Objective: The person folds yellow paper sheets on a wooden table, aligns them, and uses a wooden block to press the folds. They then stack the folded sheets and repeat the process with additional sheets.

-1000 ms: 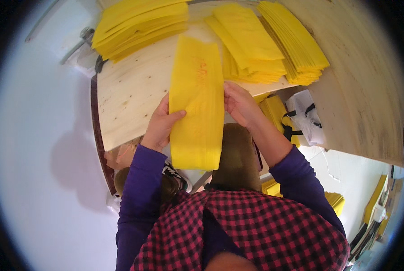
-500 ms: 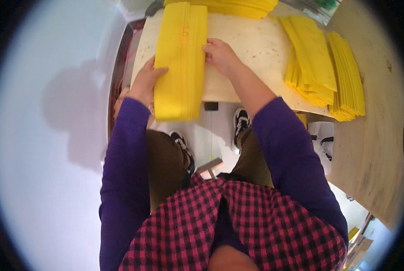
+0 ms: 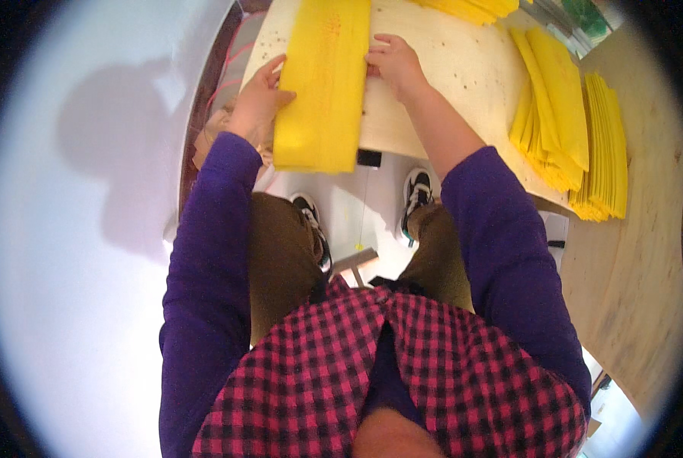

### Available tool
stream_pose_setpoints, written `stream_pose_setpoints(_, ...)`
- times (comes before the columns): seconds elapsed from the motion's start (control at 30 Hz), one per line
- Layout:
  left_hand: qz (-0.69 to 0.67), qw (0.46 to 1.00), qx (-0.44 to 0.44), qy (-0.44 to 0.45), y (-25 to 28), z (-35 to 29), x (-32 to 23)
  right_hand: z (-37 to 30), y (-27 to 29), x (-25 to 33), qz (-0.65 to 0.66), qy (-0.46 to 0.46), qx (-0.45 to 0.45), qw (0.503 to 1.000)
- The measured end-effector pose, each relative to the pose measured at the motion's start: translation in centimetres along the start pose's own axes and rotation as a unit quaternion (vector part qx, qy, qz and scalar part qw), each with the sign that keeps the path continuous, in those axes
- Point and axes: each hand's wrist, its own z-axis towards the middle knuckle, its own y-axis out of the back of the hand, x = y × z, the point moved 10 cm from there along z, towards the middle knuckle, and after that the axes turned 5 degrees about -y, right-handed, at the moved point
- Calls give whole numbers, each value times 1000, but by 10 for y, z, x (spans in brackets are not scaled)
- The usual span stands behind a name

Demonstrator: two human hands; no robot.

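Note:
A long stack of yellow fabric strips (image 3: 322,99) lies on the pale wooden table, its near end jutting past the front edge. Faint reddish marks show on its top near the far end. My left hand (image 3: 261,95) grips the stack's left side, thumb over the top and fingers along the edge. On the opposite side my right hand (image 3: 396,67) has its fingertips bent against the right edge, a little farther from me than the left hand. Where the fingertips meet the layers is partly hidden.
Layered yellow pieces (image 3: 551,107) lie on the table at right, with another yellow pile (image 3: 607,149) beside them. More yellow material (image 3: 475,8) sits at the far edge. A white wall (image 3: 90,252) stands close on my left. A wooden board (image 3: 631,290) extends along the right.
The stack looks flatter and more even, with fewer layer edges showing along its right side. Both hands remain on its sides. The whole view has shifted slightly.

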Motion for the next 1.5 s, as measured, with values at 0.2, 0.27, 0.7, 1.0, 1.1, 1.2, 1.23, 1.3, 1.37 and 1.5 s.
stream_pose_setpoints(0.2,27,1000,-11,1,16,5,-11,4,-14,12,28,-3,7,1000)
stream_pose_setpoints(0.27,14,1000,-15,4,19,6,-10,7,-15,10,31,-26,2,999)
stream_pose_setpoints(0.7,-4,998,-58,2,23,3,-10,-22,35,40,-213,125,-46,968)
stream_pose_setpoints(1.0,167,976,-133,-49,40,-13,-38,-91,225,89,-697,92,-230,673)
stream_pose_setpoints(1.1,170,964,-192,-63,37,-31,-54,-100,265,89,-754,56,-255,602)
stream_pose_setpoints(1.2,165,965,-192,-65,22,-43,-62,-100,293,84,-763,-1,-245,599)
stream_pose_setpoints(1.23,156,967,-189,-74,17,-44,-65,-100,303,83,-759,-26,-242,603)
stream_pose_setpoints(1.3,163,966,-180,-83,7,-47,-69,-97,324,80,-718,-84,-229,652)
stream_pose_setpoints(1.37,159,969,-168,-92,-2,-48,-75,-99,343,83,-667,-99,-245,697)
stream_pose_setpoints(1.5,140,977,-123,-107,-31,-50,-84,-113,383,98,-554,-4,-317,769)
